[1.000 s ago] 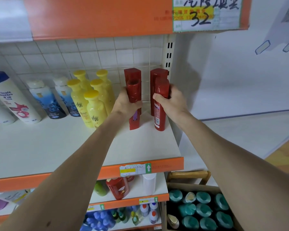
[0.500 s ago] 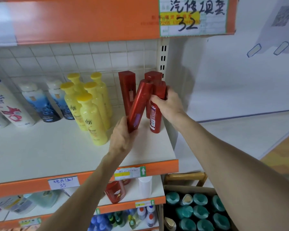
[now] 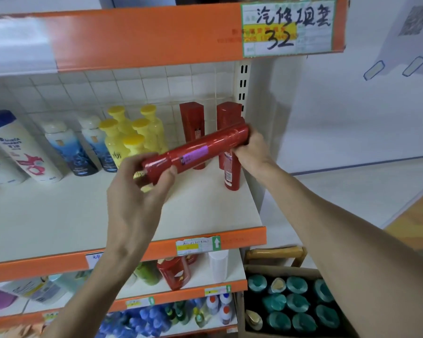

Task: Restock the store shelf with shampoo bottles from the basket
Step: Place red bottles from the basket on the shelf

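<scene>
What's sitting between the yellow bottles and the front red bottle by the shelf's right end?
Head view: the tilted red bottle, gripped by the left hand, crosses that gap; behind it the back red bottle stands on the shelf.

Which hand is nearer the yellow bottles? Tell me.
Left. The left hand is just in front of the yellow bottles; right hand is off to their right, among red bottles.

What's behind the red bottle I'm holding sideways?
Two red bottles by the back wall, partly covered. A third red bottle stands nearer, its top hidden in your right hand.
</scene>
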